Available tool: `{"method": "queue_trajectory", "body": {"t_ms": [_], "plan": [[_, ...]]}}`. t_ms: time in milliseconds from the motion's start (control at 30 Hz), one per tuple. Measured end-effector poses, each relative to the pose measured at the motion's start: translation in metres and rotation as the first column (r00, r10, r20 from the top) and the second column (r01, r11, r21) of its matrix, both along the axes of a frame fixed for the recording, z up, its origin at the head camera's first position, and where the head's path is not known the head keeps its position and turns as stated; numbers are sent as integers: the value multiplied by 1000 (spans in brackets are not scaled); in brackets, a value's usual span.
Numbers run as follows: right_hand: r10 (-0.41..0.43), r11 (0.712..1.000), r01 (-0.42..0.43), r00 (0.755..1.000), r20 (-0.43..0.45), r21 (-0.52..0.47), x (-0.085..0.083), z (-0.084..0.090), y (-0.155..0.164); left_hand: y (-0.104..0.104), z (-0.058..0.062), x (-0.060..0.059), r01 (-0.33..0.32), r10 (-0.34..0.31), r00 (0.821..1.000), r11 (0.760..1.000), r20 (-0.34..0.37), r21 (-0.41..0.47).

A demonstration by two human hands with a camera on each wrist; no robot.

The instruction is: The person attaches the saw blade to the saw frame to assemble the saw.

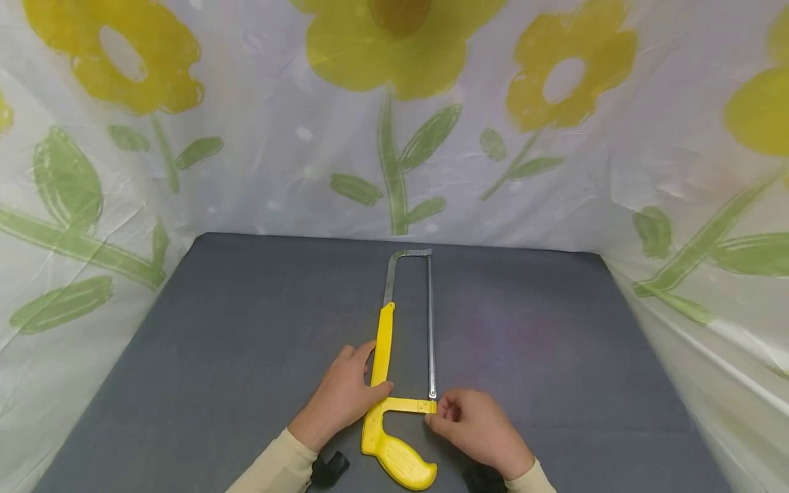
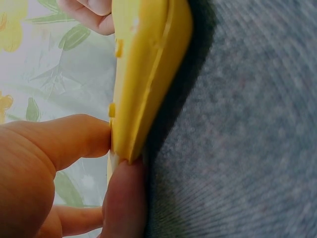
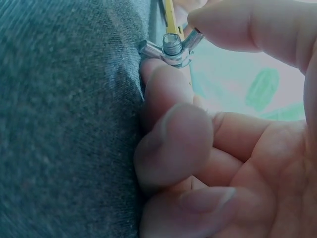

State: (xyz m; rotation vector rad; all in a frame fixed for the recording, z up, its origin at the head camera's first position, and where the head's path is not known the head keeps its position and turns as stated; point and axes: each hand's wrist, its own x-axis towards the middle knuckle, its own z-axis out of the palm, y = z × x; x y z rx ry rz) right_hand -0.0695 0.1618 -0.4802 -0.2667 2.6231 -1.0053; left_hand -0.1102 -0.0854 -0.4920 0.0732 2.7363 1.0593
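Note:
A hacksaw [image 1: 383,342] with a yellow frame and handle lies on the dark cloth, its silvery front bow pointing away from me. My left hand [image 1: 343,392] grips the yellow frame just above the handle, thumb on the inner side. The metal blade [image 1: 431,322] runs along the right of the frame. At the near end of the blade, my right hand [image 1: 481,426] pinches a wing nut [image 3: 174,55] on a threaded stud. In the right wrist view the thumb is at one wing and the index finger lies under the nut; the other fingers are curled.
Grey-blue cloth [image 1: 246,329] covers the table. A white sheet [image 1: 259,164] printed with yellow flowers hangs around its back and sides. Dark objects [image 1: 329,470] sit by both wrists, close to the cream sleeves.

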Motion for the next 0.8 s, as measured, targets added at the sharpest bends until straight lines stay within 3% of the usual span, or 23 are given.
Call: {"method": "queue_trajectory", "body": {"t_ms": [300, 800], "plan": [[27, 999, -27, 1000, 8, -34, 0, 0, 2, -1, 0, 1, -4, 4, 1000, 1000, 20, -8], [50, 998, -50, 999, 0, -46, -2, -2, 4, 1, -3, 1, -14, 14, 1000, 1000, -9, -11]]}}
